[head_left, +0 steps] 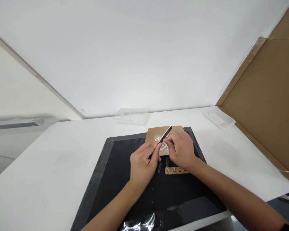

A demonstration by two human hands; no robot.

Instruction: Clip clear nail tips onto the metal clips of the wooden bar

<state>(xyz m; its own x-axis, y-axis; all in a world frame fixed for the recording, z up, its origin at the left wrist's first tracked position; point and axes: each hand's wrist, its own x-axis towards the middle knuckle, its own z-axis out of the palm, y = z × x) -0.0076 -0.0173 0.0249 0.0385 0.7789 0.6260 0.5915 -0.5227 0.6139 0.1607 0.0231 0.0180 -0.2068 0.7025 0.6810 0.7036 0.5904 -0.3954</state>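
Note:
My left hand (145, 158) pinches a slim black strip with a pale edge (166, 134), tilted up to the right; its exact kind I cannot make out. My right hand (181, 147) has its fingers pressed together at the strip's side, and whatever they grip is too small to tell. Below both hands lies a brown sheet (151, 136) with a heap of small white bits (164, 147) on it. Nearer to me, under my right wrist, rests a yellowish strip with round metal parts (174, 170), partly hidden. Small clear pieces (160, 167) lie beside it.
A black mat (125, 179) covers the middle of the white table (50, 166). At the back stand a clear plastic tray (132, 117) and, to the right, another clear tray with white strips (218, 118). A cardboard panel (267, 96) rises on the right, a white wall behind.

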